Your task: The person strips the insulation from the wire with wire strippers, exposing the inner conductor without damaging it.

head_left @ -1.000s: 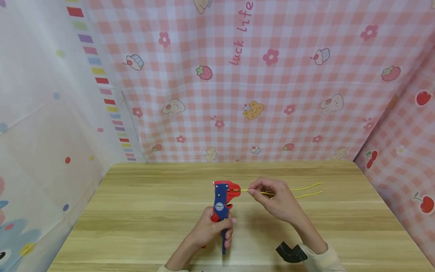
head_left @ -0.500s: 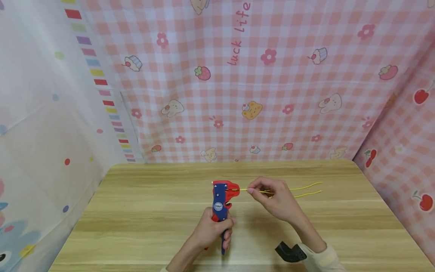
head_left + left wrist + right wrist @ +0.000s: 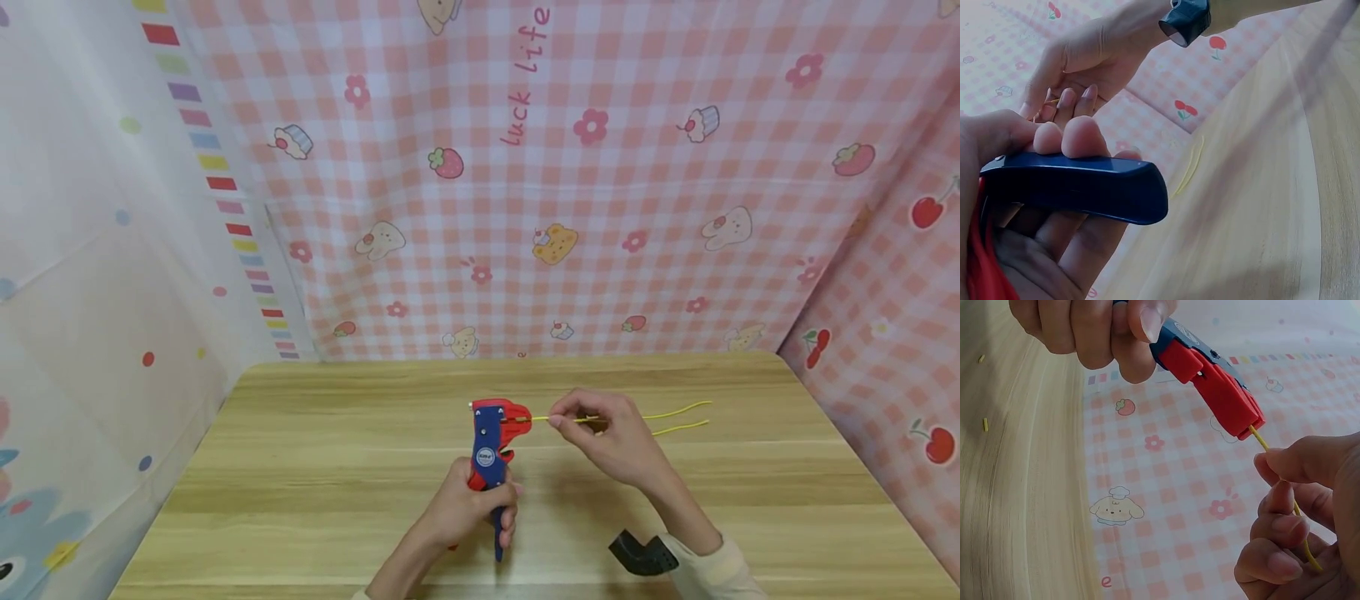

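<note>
A wire stripper (image 3: 487,442) with a blue body and red head stands roughly upright in my left hand (image 3: 468,504), whose fingers curl round its handles. Up close in the left wrist view, the blue handle (image 3: 1079,181) lies under the fingertips. To the right, my right hand (image 3: 603,433) pinches a thin yellow wire (image 3: 1260,439) between thumb and forefinger. The wire's end runs into the nose of the red head (image 3: 1229,403), so its tip is hidden. Its other end curves back along the right palm.
Two more yellow wires (image 3: 678,411) lie on the wooden table (image 3: 300,467) behind the right hand. Two short yellow bits (image 3: 985,424) lie on the wood too. A black curved piece (image 3: 643,554) sits at the right sleeve. A checked cloth (image 3: 420,208) hangs behind the table.
</note>
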Available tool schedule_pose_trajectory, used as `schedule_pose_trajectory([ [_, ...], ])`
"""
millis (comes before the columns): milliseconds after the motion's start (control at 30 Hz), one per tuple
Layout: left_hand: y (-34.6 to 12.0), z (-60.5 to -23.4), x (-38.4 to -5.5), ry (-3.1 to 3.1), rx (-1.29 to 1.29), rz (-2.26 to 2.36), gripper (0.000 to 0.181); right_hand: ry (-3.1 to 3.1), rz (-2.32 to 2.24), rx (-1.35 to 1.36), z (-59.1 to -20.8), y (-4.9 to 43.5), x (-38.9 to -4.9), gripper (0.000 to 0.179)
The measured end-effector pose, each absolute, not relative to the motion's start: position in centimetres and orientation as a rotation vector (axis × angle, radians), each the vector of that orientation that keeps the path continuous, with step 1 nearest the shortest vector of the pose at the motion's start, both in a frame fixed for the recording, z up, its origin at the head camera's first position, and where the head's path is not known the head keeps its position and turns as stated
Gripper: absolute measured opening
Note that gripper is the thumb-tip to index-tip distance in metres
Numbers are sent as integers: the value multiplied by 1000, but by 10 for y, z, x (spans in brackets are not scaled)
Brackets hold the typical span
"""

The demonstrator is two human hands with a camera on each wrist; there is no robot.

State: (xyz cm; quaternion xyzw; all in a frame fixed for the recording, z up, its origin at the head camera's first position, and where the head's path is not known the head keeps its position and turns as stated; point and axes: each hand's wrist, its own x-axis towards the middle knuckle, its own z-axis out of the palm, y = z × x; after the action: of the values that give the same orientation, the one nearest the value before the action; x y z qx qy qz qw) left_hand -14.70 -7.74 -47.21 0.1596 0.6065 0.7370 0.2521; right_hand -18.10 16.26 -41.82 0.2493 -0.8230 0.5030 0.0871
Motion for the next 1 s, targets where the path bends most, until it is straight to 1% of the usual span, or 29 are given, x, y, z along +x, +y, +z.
schedule_pose_trajectory([
  [733,-80,-467,-146,1604,505,1993,14,-2446,1562,806,-418,167,-182,8],
  [833,-79,-466,-145,1621,489,1997,14,-2454,1579,805,-418,167,-182,8],
  [1000,-76,-468,-144,1727,364,2028,20,-2467,1530,790,-419,167,-182,11],
])
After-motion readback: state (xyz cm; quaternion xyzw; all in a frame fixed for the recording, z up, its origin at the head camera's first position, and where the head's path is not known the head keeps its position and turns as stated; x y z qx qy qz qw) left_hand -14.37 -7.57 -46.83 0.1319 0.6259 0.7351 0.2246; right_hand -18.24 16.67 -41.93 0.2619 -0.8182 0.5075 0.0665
